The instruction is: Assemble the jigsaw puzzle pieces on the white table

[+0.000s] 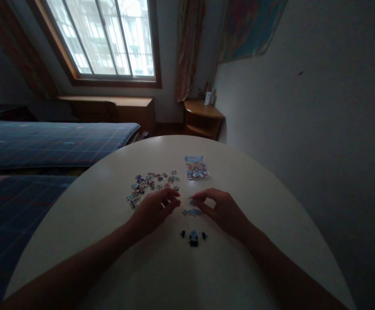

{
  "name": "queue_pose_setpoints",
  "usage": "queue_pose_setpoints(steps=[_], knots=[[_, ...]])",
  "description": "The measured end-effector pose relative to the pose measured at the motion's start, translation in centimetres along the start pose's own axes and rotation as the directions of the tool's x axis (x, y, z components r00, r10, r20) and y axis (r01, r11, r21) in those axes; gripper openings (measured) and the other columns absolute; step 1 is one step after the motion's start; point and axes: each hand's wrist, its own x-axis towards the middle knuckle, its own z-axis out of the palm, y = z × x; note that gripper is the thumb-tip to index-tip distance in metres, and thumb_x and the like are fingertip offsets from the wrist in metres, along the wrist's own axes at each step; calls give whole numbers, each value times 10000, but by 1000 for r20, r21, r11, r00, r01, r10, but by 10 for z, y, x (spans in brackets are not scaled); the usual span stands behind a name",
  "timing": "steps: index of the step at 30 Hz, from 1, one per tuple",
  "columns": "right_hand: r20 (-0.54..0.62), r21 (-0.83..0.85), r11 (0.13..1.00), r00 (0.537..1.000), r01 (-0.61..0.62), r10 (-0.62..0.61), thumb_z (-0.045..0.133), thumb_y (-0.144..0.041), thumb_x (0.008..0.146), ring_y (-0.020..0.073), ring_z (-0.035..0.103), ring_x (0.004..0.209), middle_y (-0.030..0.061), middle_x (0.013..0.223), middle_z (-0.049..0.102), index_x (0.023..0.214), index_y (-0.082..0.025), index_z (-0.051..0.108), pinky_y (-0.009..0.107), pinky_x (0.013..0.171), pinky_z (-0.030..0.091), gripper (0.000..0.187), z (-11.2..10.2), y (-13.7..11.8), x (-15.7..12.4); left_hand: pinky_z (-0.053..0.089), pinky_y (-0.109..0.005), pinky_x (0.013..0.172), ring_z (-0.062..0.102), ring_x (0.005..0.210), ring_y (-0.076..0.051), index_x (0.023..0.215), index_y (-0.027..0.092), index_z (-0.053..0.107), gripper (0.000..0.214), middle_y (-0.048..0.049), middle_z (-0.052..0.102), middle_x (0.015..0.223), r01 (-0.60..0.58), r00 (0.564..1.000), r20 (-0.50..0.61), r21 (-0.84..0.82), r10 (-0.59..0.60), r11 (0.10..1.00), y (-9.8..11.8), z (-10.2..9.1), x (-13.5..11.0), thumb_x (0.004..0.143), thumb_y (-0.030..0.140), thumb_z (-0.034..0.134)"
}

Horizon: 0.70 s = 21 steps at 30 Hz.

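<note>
On the pale counter [255, 185], a short puzzle strip [193, 212] looks joined beside the right hand [218, 204], its narrow grip seemingly pinching a small piece [190, 200]; the left hand [156, 207] is slightly parted, apparently bare; dark pieces [193, 243] sit nearer, while most pieces [150, 184] remain loose.

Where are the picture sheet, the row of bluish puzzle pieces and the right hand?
Picture sheet [196, 167]: head view, middle of its printed face.
Row of bluish puzzle pieces [192, 212]: head view, middle of the row.
Right hand [222, 205]: head view, back of the hand.
</note>
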Motion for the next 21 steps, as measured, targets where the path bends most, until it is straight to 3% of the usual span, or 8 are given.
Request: queue_pose_setpoints(steps=[2,4,8,11,15,21], knots=[[-75,-75,995,995,-69,64,672,-274,870,185,691,788,34,872,751,993,-224,742,338,777,529,150,-4,11,3,487,-281,630,617,608,-151,932,202,648,161,-20,702,790,-15,997,-68,275,35,961,-3,-18,4,907,341,572],[-123,-122,985,986,-124,109,668,-293,871,196,698,786,39,864,752,992,-220,744,344,760,535,161,-7,22,5,478,-288,671,633,684,-172,894,203,664,140,-34,704,854,39,996,-92,445,2,895,-5,-37,7,903,301,563],[-145,-185,972,982,-144,118,645,-292,879,207,704,791,47,863,760,985,-227,758,358,779,542,168,-6,38,8,447,-285,666,657,790,-202,914,223,683,181,-44,707,959,214,974,-76,633,-215,744,0,-66,8,920,287,515],[-118,-204,972,988,-118,95,618,-229,877,217,700,860,64,947,769,1019,-227,764,368,814,542,204,-2,43,8,413,-281,625,654,804,-217,901,235,683,168,-43,706,956,261,942,-36,706,-334,658,4,-72,5,909,296,527],[-93,-238,966,993,-97,76,575,-193,890,239,671,933,80,1016,761,1070,-216,756,397,847,532,256,2,45,9,385,-282,613,652,814,-219,914,242,681,114,-35,708,939,246,904,60,736,-423,630,8,-73,2,872,285,584],[-80,-301,946,992,-118,98,544,-204,916,259,633,978,99,1063,735,1100,-200,746,424,897,500,274,4,48,10,366,-283,604,659,839,-237,891,243,681,96,-38,716,923,202,896,100,775,-432,599,9,-86,-3,851,305,620]])
